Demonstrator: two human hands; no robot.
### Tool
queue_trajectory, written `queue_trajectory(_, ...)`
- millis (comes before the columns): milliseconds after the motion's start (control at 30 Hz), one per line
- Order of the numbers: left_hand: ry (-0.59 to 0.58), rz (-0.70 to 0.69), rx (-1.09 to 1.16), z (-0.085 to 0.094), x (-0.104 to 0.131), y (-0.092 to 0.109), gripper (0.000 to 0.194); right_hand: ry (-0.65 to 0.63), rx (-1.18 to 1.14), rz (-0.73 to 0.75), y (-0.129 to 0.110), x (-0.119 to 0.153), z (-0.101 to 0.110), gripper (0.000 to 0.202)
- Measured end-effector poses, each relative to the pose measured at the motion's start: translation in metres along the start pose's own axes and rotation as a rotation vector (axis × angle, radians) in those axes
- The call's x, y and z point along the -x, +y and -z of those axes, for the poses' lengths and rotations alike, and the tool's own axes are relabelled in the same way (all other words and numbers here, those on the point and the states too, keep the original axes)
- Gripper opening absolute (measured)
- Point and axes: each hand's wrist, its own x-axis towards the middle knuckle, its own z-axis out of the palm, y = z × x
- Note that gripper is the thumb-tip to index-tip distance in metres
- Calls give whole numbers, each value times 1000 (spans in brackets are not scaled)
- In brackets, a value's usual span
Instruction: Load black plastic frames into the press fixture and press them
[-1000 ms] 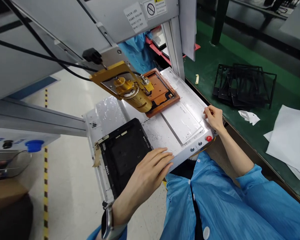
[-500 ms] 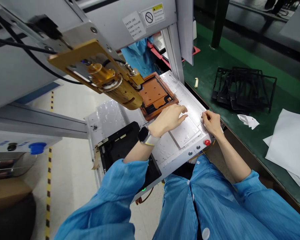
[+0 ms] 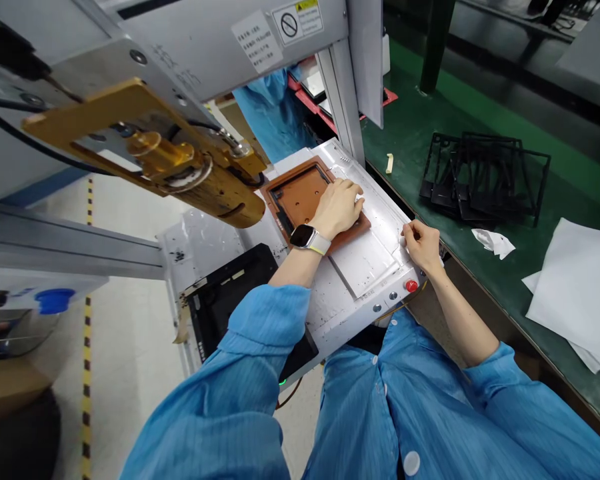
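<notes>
My left hand [image 3: 337, 205], with a watch [image 3: 303, 235] on its wrist, lies over the right side of a brown rectangular fixture [image 3: 293, 200]. Its fingers are curled, and a small white piece [image 3: 359, 198] shows at the fingertips. My right hand [image 3: 421, 244] rests at the right edge of the white machine bed [image 3: 330, 301], fingers pinched together; what they hold, if anything, is hidden. Between the hands and the bed's front edge lies a flat pale plate [image 3: 365, 267]. A brass-coloured cylindrical machine head [image 3: 225, 200] hangs left of the fixture.
A black tray-like fixture [image 3: 220, 287] sits on the left of the bed. Red [image 3: 411, 286] and silver [image 3: 393, 295] buttons line its front. On the green table [image 3: 480, 293] lie stacked black frames [image 3: 485, 177], a torn white scrap [image 3: 495, 243] and white sheets [image 3: 575, 287]. Another person's blue sleeve [image 3: 275, 113] shows behind.
My left hand has moved up and left onto the brown fixture, and its fingers have curled. The fixture sits closer to me. In view, the brass-coloured head has shifted left. My right hand stays put.
</notes>
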Motion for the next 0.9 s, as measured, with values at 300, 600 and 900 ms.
queue_trajectory(300, -66, -238, -77, -16, 18, 20, 43, 88, -85, -44, 0, -7, 4, 53)
queue_trajectory(600, 155, -193, 94, 75, 71, 49, 46, -329, 172, 496, -69, 33, 44, 33)
queue_trajectory(900, 387, -181, 319, 112, 121, 47, 59, -851, 545, 814, -116, 50, 27, 17)
